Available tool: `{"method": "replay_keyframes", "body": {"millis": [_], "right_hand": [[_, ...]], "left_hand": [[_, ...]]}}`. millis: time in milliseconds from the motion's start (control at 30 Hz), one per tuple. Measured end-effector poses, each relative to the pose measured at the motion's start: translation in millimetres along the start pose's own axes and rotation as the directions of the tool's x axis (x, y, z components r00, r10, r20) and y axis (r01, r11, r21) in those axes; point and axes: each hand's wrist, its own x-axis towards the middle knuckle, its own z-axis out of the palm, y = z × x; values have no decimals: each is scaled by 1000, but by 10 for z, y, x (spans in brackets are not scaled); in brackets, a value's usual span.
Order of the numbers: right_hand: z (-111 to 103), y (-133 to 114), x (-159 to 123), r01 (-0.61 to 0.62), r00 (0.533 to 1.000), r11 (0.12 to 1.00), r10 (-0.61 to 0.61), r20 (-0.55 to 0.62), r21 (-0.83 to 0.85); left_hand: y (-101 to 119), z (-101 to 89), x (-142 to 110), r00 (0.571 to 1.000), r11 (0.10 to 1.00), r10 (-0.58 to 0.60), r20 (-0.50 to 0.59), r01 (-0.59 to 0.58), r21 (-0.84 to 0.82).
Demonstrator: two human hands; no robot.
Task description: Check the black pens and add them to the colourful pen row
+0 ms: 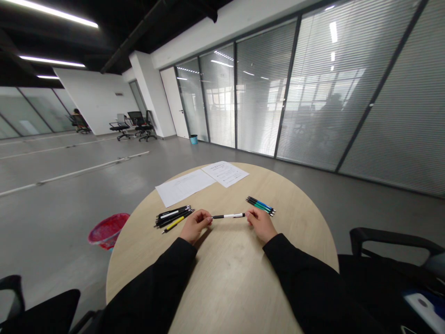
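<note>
A white and black pen (228, 215) is held level just above the round wooden table (222, 278), one end in each hand. My left hand (196, 226) pinches its left tip, fingers curled. My right hand (260, 224) grips the right end, fingers closed. Just left of my left hand lies a pile of several black, white and yellow pens (173, 216). A smaller bunch of blue and green pens (260, 205) rests beyond my right hand.
Two paper sheets (184, 186) (225, 173) lie at the table's far edge. A red mesh bin (107, 229) stands on the floor to the left. Black chairs (389, 260) flank me. Glass partition walls run along the right.
</note>
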Motion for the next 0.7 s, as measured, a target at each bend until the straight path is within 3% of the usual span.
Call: {"method": "replay_keyframes", "body": {"millis": [700], "right_hand": [[2,20,3,6,1000,999,-5,12,-42]], "left_hand": [[5,2,-5,1000,1000,-7,7,7,-6]]}}
